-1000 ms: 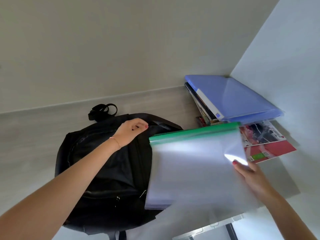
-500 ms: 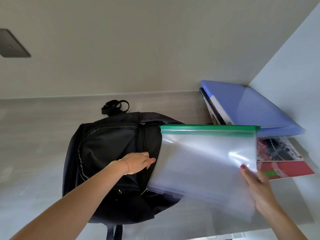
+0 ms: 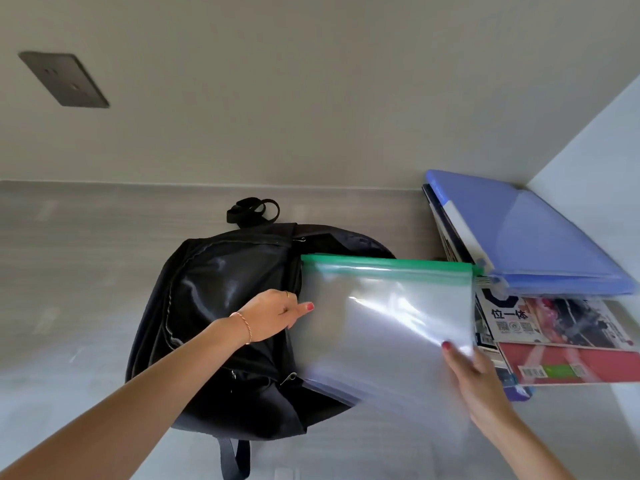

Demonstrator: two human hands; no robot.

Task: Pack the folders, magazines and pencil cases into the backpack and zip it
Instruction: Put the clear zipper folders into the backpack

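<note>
Right hand (image 3: 479,386) gripping clear folder (image 3: 388,327) (green-edged), left hand (image 3: 273,315) on backpack (image 3: 214,306)

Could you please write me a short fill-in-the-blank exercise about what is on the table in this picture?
1. The clear folder in the right hand has a ____ strip along its top edge.
2. The left hand rests on the ____ backpack.
3. A ____ folder lies on top of the magazines by the wall.

Missing words: green; black; blue
</note>
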